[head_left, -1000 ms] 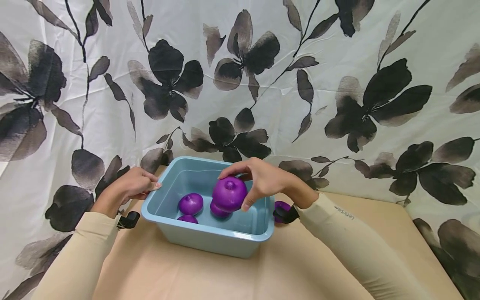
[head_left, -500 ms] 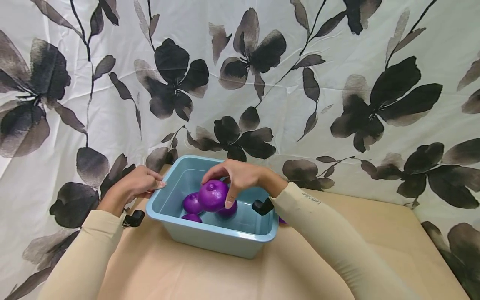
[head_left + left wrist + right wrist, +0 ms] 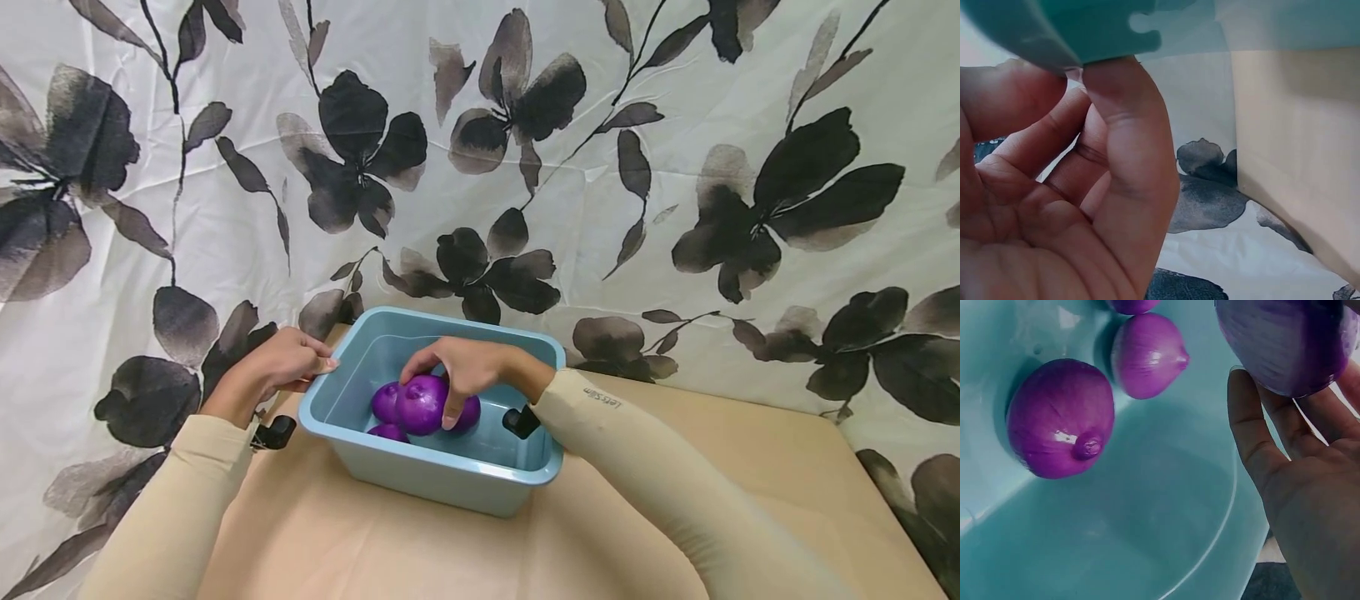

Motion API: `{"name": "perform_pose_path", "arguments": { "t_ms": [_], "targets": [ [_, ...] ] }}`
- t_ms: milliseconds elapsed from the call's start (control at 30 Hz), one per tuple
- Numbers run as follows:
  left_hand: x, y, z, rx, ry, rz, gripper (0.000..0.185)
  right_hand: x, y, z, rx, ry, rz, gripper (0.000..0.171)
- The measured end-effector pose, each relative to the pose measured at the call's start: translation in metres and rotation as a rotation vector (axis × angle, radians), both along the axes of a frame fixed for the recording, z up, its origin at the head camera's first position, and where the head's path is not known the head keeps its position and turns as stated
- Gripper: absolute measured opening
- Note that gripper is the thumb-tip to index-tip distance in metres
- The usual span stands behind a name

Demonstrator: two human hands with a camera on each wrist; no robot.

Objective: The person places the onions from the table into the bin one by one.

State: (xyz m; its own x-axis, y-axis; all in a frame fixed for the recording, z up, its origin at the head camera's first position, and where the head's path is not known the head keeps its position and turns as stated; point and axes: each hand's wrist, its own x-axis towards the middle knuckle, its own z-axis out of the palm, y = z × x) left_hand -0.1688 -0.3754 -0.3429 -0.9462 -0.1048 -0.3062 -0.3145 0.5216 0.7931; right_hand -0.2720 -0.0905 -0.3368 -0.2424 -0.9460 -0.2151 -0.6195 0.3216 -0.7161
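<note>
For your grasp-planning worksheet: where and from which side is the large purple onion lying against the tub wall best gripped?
Likely from above, with the grip spanning the rounded middle of the large purple onion: it lies on its side against the wall of the blue tub, so only the top is open.

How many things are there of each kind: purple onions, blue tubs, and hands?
Purple onions: 4, one held by the right hand at, three lying in the tub at
Light blue tub: 1
Hands: 2, the left hand grips the tub's rim
Total: 7
</note>
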Motion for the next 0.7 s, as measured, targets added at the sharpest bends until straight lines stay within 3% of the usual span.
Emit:
{"name": "perform_pose_path", "arguments": {
  "t_ms": [467, 700],
  "targets": [
    [-0.002, 0.001, 0.002, 0.018, -0.013, -0.013, 0.046, 0.005, -0.016, -0.028, 0.229, 0.102, 0.046, 0.077],
    [-0.003, 0.000, 0.005, -0.011, -0.010, -0.003, 0.045, 0.006, -0.021, -0.031, 0.273, 0.122, 0.089, 0.068]
  ]
}}
